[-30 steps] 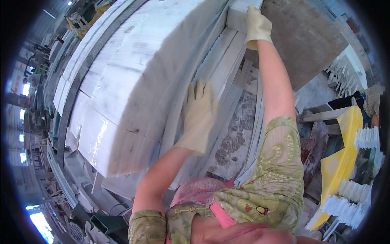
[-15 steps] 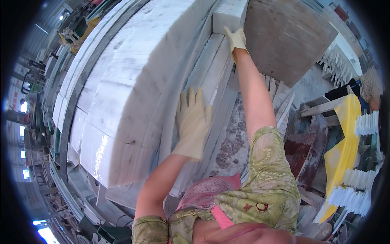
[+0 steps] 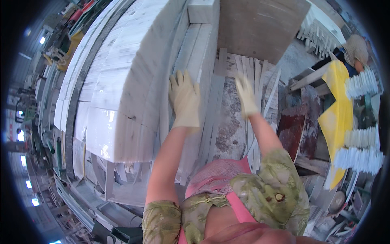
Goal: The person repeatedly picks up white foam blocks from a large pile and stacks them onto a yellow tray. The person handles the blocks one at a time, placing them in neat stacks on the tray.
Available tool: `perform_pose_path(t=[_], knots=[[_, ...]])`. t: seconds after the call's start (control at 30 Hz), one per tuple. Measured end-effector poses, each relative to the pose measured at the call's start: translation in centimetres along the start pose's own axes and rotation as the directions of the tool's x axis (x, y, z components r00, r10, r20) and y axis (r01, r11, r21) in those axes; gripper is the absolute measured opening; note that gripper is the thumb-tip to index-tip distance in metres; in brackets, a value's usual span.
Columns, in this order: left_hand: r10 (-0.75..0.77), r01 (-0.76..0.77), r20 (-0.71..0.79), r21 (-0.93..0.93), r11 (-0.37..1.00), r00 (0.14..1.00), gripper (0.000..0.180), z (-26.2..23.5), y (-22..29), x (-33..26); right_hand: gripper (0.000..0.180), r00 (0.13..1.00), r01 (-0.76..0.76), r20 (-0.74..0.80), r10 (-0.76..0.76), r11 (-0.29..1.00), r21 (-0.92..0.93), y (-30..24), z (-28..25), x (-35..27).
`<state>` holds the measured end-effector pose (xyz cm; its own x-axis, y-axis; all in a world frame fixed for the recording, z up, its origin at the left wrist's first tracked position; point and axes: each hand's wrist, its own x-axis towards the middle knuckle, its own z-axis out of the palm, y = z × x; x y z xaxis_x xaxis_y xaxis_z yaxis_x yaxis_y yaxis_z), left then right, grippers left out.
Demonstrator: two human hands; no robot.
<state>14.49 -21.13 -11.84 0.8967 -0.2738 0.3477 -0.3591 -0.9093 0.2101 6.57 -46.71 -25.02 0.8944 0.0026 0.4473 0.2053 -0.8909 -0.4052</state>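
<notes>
Both my hands wear cream rubber gloves. My left hand (image 3: 185, 99) lies with its fingers spread on a low row of long white stone strips (image 3: 197, 46), beside a tall stack of white, grey-veined stone slabs (image 3: 130, 81). My right hand (image 3: 246, 96) is slightly blurred, its fingers stretched out and nothing in them. It hovers over the stained bench surface (image 3: 231, 130), near several loose narrow strips (image 3: 252, 71). At the far end of the low row sits a white stone block (image 3: 201, 12), apart from both hands.
A large brown board (image 3: 260, 26) stands at the far side. To the right are a yellow sheet (image 3: 339, 116), piles of thin white strips (image 3: 359, 158) and dark red panels (image 3: 294, 126). A co-worker (image 3: 354, 53) bends at the far right. Machinery and metal frames fill the left.
My right hand has let go of the white block and come back toward me, now over the loose strips. My left hand stays on the low row. The view has shifted.
</notes>
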Motion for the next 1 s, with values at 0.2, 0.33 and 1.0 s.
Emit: perform_pose_path(t=[0.2, 0.33, 1.0], knots=[[0.006, -0.019, -0.098, -0.132, 0.991, 0.995, 0.05, 0.7, -1.2, -0.5, 0.049, 0.173, -0.906, 0.64, 0.748, 0.376, -0.194, -5.6, -7.1, -47.9], [-0.07, 0.17, 0.168, -0.705, 0.689, 0.983, 0.046, -0.7, 0.5, -2.4, 0.034, -0.347, -0.938, 0.377, 0.859, -0.321, -0.13, -15.4, -17.0, -67.5], [0.878, -0.386, 0.476, -0.802, 0.456, 0.05, 0.024, 5.0, 41.9, -49.5, 0.038, -0.337, -0.503, 0.357, 0.871, -0.488, 0.713, -15.1, -32.8, -90.4]])
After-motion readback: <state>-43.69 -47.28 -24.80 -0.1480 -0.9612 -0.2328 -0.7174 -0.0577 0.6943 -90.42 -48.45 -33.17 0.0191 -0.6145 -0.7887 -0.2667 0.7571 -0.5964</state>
